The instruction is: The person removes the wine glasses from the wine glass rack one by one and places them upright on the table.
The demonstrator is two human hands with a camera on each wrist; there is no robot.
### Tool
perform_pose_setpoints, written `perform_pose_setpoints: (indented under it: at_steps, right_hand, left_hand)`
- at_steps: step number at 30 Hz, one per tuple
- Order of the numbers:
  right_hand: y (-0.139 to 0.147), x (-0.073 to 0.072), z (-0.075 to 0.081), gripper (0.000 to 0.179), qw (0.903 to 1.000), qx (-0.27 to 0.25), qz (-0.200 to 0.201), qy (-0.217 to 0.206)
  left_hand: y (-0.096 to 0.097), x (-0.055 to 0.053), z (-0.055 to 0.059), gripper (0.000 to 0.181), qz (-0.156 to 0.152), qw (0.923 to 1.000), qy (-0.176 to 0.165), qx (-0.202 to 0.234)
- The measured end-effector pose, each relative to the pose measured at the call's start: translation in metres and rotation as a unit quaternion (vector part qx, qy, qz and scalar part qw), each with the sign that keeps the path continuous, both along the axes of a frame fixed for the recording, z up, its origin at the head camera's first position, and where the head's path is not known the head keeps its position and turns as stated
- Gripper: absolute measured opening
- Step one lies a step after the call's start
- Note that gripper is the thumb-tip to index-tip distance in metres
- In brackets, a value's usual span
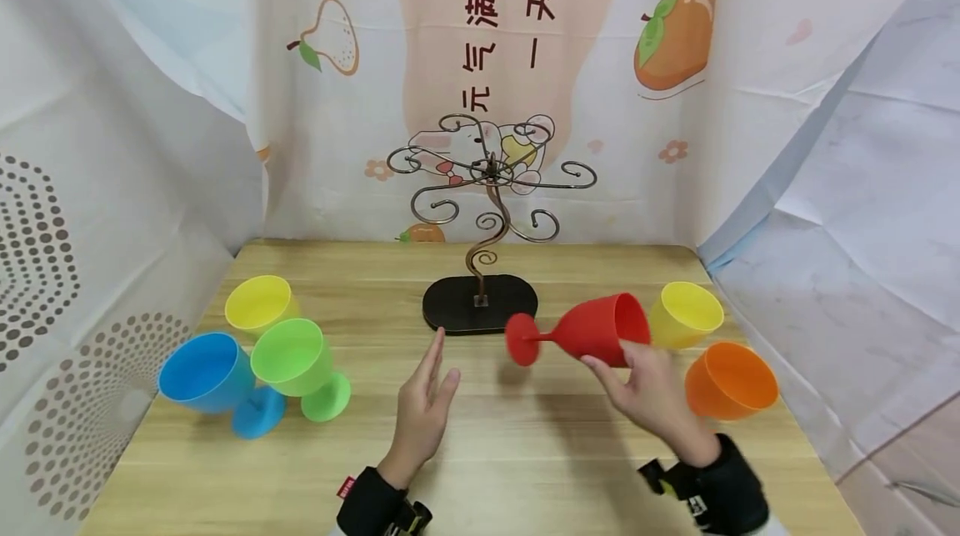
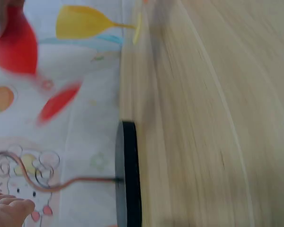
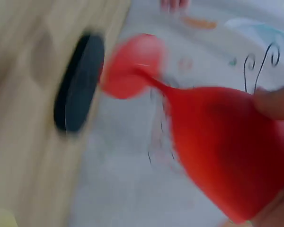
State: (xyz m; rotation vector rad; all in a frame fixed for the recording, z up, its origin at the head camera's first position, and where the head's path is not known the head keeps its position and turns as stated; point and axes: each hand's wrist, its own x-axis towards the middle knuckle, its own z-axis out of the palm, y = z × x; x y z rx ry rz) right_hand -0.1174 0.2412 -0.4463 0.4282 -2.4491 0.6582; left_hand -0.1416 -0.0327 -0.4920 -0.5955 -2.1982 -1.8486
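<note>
My right hand grips a red plastic goblet by its bowl, near the rim. The goblet is tipped on its side in the air, its foot pointing left and its mouth right; the right wrist view shows the thumb against the bowl. My left hand is raised over the table with fingers straight and holds nothing. Behind the hands stands a metal rack with curled arms on a black oval base; no cup hangs on its arms.
On the left are a yellow goblet, a blue goblet and a green goblet. A yellow goblet and an orange goblet stand at the right. A printed curtain hangs behind the wooden table.
</note>
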Motion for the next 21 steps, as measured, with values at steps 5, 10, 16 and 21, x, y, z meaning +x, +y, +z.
perform_pose_setpoints:
  at_steps: [5,10,16,21]
  right_hand:
    - [0.032,0.004,0.018,0.028,0.9753,0.177,-0.053,-0.121]
    - [0.050,0.008,0.016,0.036,0.9569,0.215,-0.060,-0.186]
    - [0.057,0.007,0.007,0.033,0.9524,0.224,-0.060,-0.198]
    - [0.058,0.008,0.000,0.028,0.9493,0.216,-0.054,-0.222]
  left_hand:
    - [-0.015,0.000,-0.004,0.051,0.038,0.9980,-0.018,-0.047]
    - [-0.024,-0.001,-0.017,0.051,0.058,0.9955,-0.024,-0.070]
    - [-0.028,0.003,-0.014,0.050,0.067,0.9944,-0.027,-0.077]
    - [-0.030,0.003,-0.017,0.051,0.069,0.9938,-0.029,-0.083]
